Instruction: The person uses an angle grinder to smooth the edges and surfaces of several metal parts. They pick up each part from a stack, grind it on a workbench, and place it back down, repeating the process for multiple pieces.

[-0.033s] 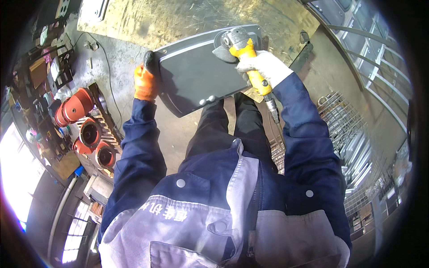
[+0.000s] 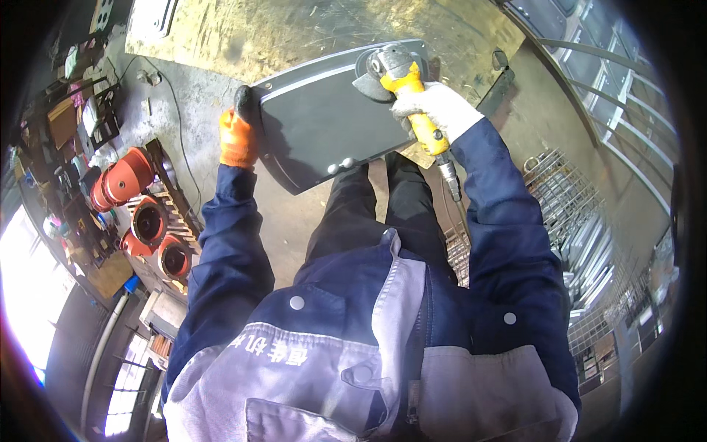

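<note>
Left hand (image 2: 239,136): in an orange glove with dark fingers, its grip curled closed on the left edge of a dark-grey, smooth-faced panel with curved edges (image 2: 317,129).
Panel position: far side over the worn, yellowish worktop (image 2: 331,29), near side reaching out above the person's legs.
Panel handling: probably stiff, fairly weighty and slippery on its face; best held by its 2 side edges, clear of the disc.
Grinder: yellow-bodied, metal-headed angle grinder (image 2: 427,134), its dark round disc (image 2: 373,89) over the panel's upper right; contact cannot be told. Likely dense and head-heavy; best held around the body.
Right hand (image 2: 436,107): white-gloved, grip wrapped firmly around the grinder.
</note>
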Demonstrator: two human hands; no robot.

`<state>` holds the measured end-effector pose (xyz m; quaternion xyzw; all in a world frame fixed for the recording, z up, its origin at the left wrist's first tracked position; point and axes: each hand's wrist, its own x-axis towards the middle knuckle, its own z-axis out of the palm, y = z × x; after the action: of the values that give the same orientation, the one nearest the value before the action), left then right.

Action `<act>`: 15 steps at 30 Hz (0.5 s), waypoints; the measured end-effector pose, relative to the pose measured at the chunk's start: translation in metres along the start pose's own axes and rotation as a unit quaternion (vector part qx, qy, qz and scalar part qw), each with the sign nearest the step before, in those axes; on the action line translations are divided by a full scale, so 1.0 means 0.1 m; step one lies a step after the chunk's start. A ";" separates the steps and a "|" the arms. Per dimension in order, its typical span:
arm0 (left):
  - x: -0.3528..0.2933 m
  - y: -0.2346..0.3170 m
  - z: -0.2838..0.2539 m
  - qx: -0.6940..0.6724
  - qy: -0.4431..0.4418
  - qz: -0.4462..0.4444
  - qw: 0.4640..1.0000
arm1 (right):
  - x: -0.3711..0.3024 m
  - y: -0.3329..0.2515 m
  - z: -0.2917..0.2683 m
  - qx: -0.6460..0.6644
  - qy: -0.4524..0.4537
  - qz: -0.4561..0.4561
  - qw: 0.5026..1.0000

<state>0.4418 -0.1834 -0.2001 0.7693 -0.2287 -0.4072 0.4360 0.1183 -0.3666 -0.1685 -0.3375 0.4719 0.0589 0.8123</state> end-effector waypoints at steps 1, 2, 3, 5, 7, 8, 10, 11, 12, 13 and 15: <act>0.03 -0.05 -0.04 0.036 -0.015 0.025 0.999 | 0.01 0.03 -0.06 0.012 0.010 -0.002 1.000; 0.05 -0.10 -0.06 0.089 -0.014 0.049 0.995 | 0.02 0.06 -0.13 0.020 0.025 0.002 0.999; 0.07 -0.14 -0.08 0.101 -0.014 0.091 0.991 | 0.03 0.09 -0.18 0.050 0.020 -0.005 0.999; 0.08 -0.16 -0.09 0.087 0.013 0.085 0.993 | 0.05 0.15 -0.30 0.104 0.023 -0.008 0.994; 0.04 -0.12 -0.06 0.126 0.021 0.100 0.987 | 0.09 0.20 -0.41 0.132 0.024 -0.002 0.991; 0.00 -0.10 -0.03 0.130 0.032 0.087 0.987 | 0.12 0.22 -0.47 0.147 0.023 0.001 0.989; -0.04 -0.02 0.00 0.131 0.054 0.054 0.988 | 0.16 0.26 -0.58 0.173 0.017 0.002 0.985; -0.07 0.01 0.01 0.043 0.040 0.013 0.998 | 0.17 0.28 -0.64 0.204 0.012 0.002 0.979; -0.08 0.03 0.03 0.015 0.052 -0.021 0.998 | 0.17 0.31 -0.68 0.236 0.010 0.004 0.972; -0.08 0.05 0.03 -0.014 0.054 -0.035 0.998 | 0.16 0.33 -0.74 0.197 0.023 0.000 0.980; -0.06 0.05 0.04 -0.063 0.060 -0.076 0.993 | 0.14 0.39 -0.80 0.241 0.031 0.017 0.970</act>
<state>0.4352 -0.1837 -0.1946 0.7786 -0.1166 -0.4059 0.4640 0.0520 -0.3887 -0.2253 -0.1250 0.5024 -0.0532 0.8539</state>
